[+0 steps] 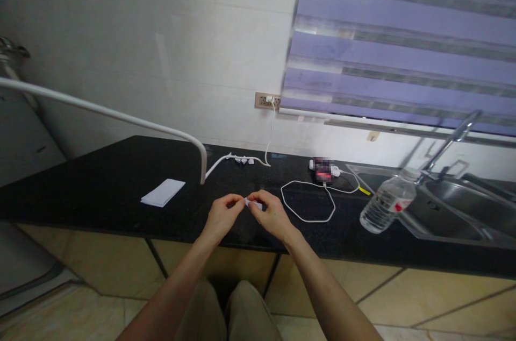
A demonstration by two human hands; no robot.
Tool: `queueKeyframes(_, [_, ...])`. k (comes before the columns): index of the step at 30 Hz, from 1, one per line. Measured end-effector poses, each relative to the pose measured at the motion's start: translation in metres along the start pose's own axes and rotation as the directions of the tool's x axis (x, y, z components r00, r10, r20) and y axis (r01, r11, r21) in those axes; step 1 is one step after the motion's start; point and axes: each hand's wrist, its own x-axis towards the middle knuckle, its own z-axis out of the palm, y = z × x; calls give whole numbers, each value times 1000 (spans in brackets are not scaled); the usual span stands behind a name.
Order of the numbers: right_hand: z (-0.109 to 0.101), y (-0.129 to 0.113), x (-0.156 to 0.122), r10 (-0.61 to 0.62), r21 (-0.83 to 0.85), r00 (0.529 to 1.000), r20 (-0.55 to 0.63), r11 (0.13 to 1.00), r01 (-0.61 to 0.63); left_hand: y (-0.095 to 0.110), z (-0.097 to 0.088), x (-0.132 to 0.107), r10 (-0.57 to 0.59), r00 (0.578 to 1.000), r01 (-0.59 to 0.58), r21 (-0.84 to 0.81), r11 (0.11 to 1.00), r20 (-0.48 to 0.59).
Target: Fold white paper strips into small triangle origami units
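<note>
A small white piece of folded paper (253,204) is pinched between my two hands, just above the front part of the black countertop (121,179). My left hand (224,215) closes its thumb and fingertips on the paper's left end. On the other side, my right hand (271,213) grips it with thumb and curled fingers, hiding part of it. To the left lies a flat stack of white paper (163,192). Several small folded white paper pieces (244,160) sit in a row behind my hands, by the wall.
A white cable (308,221) loops right of my hands, near a blurred device (323,170). Farther right, a water bottle (387,201) stands before the steel sink (447,233). A white curved rod (161,128) crosses from the left; a wall socket (262,100) holds a plug.
</note>
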Motion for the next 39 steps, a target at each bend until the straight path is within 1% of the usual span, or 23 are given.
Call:
queueKeyframes(9, [-1, -1, 0, -43, -14, 999, 8, 999, 43, 1, 1, -1, -54, 998, 57, -79, 995, 35])
queueKeyframes(16, [-2, 0, 0, -67, -31, 998, 13, 997, 67, 2, 1, 0, -45, 997, 51, -108, 993, 64])
queueKeyframes(22, [-1, 2, 0, -82, -55, 997, 15, 995, 83, 6, 0, 0, -60, 995, 68, -90, 994, 82])
queueKeyframes(30, [-2, 2, 0, -108, -98, 994, 21, 989, 110, 8, -2, 0, -45, 996, 52, -86, 995, 73])
queueKeyframes(35, [-2, 2, 0, -109, -96, 994, 29, 989, 112, 8, -1, 1, -29, 997, 34, -83, 996, 67])
queueKeyframes(39, [-2, 3, 0, -98, -97, 995, 18, 990, 100, 5, -2, 1, -8, 997, 11, -45, 999, 73])
